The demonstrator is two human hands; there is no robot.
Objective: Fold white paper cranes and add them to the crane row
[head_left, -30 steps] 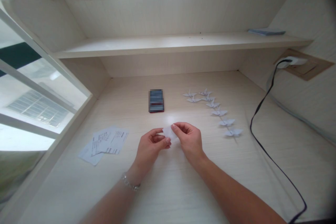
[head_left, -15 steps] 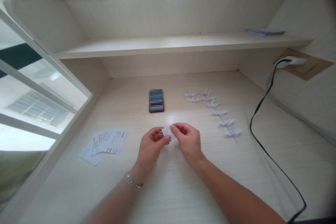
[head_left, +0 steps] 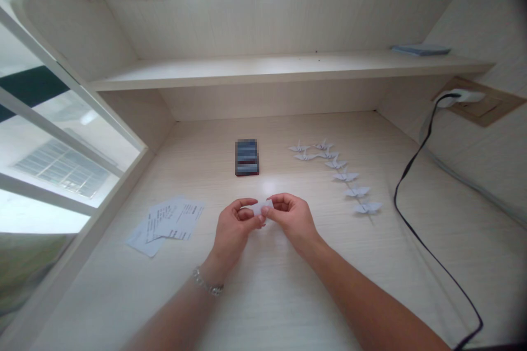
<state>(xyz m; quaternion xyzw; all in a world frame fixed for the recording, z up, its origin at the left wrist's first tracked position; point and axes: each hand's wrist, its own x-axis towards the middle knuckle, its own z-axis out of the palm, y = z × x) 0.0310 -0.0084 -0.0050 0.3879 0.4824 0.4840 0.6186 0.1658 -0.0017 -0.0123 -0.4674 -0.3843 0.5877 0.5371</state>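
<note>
A small piece of white paper (head_left: pixel 261 207) is pinched between my two hands above the middle of the desk. My left hand (head_left: pixel 235 225) grips its left side with thumb and fingers; a bracelet circles that wrist. On the other side, my right hand (head_left: pixel 293 218) holds the paper, thumb in front and fingers behind. The fingers hide part of the paper, so its exact folds cannot be made out. Several folded white paper cranes (head_left: pixel 346 176) stand in a curved line to the right of my hands.
Printed paper sheets (head_left: pixel 175 220) overlap on the left of the desk. A dark, blurred-out phone-sized object (head_left: pixel 247 157) lies beyond my hands. A black cable (head_left: pixel 428 252) runs down the right side from a wall socket (head_left: pixel 488 103). Above the desk's back spans a shelf (head_left: pixel 247 74).
My right thumb has moved down along the paper, and the paper now looks flatter and lower between my fingers. The left hand keeps its pinch. The view has shifted slightly.
</note>
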